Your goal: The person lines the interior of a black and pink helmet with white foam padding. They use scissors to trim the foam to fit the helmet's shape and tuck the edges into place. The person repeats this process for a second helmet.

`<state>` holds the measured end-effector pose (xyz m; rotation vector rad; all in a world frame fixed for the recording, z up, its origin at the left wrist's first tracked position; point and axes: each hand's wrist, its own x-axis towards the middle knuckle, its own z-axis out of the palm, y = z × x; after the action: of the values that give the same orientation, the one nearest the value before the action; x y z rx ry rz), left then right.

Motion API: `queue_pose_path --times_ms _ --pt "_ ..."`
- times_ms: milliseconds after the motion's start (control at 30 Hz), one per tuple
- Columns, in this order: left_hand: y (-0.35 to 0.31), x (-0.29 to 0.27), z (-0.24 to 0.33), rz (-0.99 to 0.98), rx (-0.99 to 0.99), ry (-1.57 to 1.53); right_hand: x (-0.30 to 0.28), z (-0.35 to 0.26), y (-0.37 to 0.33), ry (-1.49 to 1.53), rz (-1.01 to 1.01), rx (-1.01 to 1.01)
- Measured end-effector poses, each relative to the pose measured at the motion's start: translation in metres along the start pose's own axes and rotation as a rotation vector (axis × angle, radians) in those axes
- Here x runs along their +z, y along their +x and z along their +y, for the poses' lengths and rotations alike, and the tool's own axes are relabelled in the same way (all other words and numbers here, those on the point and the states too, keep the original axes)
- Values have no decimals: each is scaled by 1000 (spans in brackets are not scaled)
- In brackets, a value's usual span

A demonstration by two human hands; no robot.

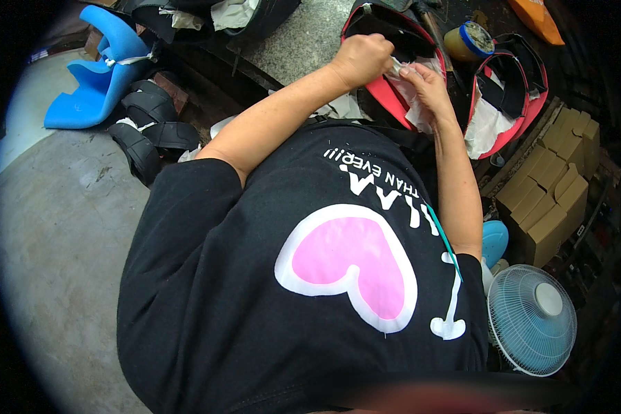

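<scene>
My left hand (362, 58) is a closed fist gripping a strip of white paper backing (415, 103) on a red and black padded shell (386, 93) lying on the bench. My right hand (424, 83) pinches the same white paper just beside it, fingers pressed on the sheet. A second red and black shell (510, 103) with white paper in it lies to the right. My black shirt with a pink heart fills the lower middle of the view.
A glue tin with a blue rim (470, 40) stands behind the shells. Blue foam seat parts (100, 76) and black straps (148, 127) lie at left. Cardboard boxes (552, 193) and a blue fan (531, 317) stand at right. The grey concrete floor (55, 262) spreads below left.
</scene>
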<state>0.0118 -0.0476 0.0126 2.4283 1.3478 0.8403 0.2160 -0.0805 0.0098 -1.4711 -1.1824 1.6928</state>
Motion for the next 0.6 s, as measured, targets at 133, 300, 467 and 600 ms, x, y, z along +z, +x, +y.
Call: queue_pose_path --times_ms 133,300,467,600 --pt "12 -11 -21 31 -140 -205 -2 5 -1 13 -9 29" --pt "8 -26 -9 -172 24 -323 -2 6 1 35 -45 3" --pt "3 -27 8 -296 -112 4 -3 3 -3 68 -63 2" --pt "1 -23 7 -235 -84 -61 1 -4 -1 -15 -2 -54"
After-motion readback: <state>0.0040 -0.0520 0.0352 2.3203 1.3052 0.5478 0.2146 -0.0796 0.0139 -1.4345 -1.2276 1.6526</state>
